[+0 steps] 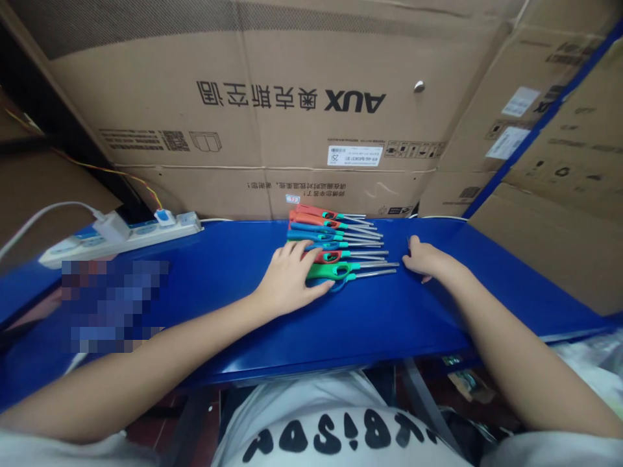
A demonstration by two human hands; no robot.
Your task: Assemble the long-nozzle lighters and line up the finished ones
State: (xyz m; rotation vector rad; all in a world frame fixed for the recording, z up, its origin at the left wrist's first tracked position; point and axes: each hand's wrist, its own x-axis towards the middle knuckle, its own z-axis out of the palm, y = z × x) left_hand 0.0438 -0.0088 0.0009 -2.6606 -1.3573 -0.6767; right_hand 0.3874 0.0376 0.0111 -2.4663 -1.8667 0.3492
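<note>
On the blue tabletop (233, 259) lies a stacked row of several long-nosed lighters, with red, orange, blue and green handles, teal collars and metal tubes pointing right. My left hand (289, 275) is laid over the handles at the near end of the row, fingers spread and thumb beside the nearest blue lighter (338, 284). Under its fingers runs a green lighter (341, 270). At the far end is a red lighter (316, 211). To the right of the tube tips, my right hand (424, 257) is closed above the table; whatever its fingertips hold is too small to make out.
Behind the table stands a cardboard wall (272, 143) with printing, and more cardboard (540, 246) closes off the right. A white power strip (146, 237) with plugs and cables lies at the back left. A blurred-out patch (117, 305) covers something on the left.
</note>
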